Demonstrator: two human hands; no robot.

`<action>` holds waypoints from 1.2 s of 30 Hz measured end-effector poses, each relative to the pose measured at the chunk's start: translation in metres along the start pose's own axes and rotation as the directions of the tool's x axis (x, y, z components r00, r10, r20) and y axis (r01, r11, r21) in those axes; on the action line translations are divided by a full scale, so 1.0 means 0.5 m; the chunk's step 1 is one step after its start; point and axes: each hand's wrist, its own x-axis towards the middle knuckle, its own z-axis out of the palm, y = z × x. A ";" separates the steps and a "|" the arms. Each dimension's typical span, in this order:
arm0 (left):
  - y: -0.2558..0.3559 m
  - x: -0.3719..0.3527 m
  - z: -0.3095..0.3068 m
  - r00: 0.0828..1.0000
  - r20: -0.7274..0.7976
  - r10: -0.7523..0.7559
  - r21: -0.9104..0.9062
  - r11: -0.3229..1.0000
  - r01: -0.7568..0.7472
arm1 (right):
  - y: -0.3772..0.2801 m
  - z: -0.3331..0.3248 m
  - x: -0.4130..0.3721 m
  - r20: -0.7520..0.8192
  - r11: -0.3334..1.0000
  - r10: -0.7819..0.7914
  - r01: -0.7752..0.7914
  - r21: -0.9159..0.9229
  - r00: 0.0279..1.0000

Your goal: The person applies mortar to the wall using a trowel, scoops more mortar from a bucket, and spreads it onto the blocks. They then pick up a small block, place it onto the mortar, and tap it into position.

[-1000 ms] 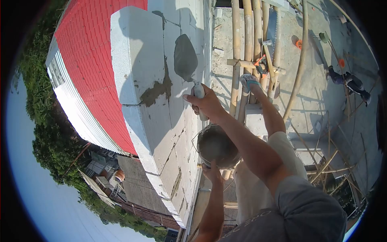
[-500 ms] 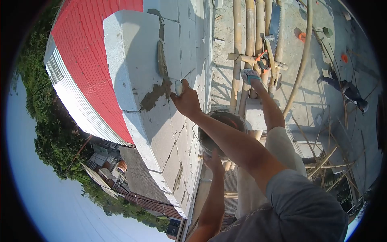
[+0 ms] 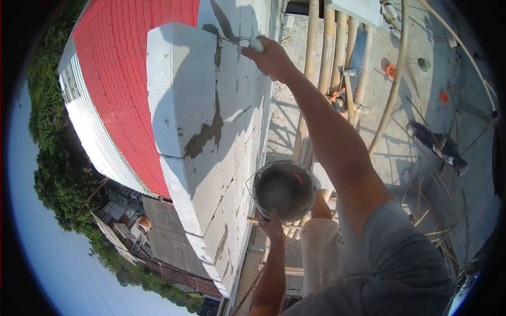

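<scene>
My right hand (image 3: 271, 57) is closed round the pale handle of a trowel (image 3: 224, 22), whose blade lies over the top of the block wall near its far end. My left hand (image 3: 271, 227) grips the near rim of a round bucket (image 3: 312, 203) that has grey, wet-looking material inside. The bucket is beside the wall. A large white block (image 3: 192, 79) forms the raised end of the wall (image 3: 211, 179), with a dark mortar smear (image 3: 203, 139) at its lower joint.
Bamboo poles (image 3: 328, 47) lie to the right, with a saw (image 3: 359, 55) on them. Another white block (image 3: 358, 8) is at the top. Farther right, a person (image 3: 437, 145) is on the floor below, near orange containers (image 3: 391, 70). Red roofing (image 3: 118, 68) lies beyond the wall.
My right hand and the trowel have moved up along the wall, away from the mortar smear. The bucket now shows more fully, and the person below has shifted within the view.
</scene>
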 end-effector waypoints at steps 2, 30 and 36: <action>-0.027 0.011 -0.022 0.997 0.036 -0.066 -0.038 0.997 0.068 | -0.058 -0.074 0.035 0.097 0.997 0.000 0.008 -0.081 0.995; 0.122 -0.041 0.137 0.994 0.003 -0.105 -0.120 0.987 0.105 | -0.247 -0.171 0.358 0.669 0.712 0.525 0.159 -0.684 0.525; 0.089 -0.019 0.132 0.998 0.060 -0.033 0.024 0.999 0.031 | -0.123 -0.230 0.275 0.778 0.915 0.294 0.070 -0.396 0.556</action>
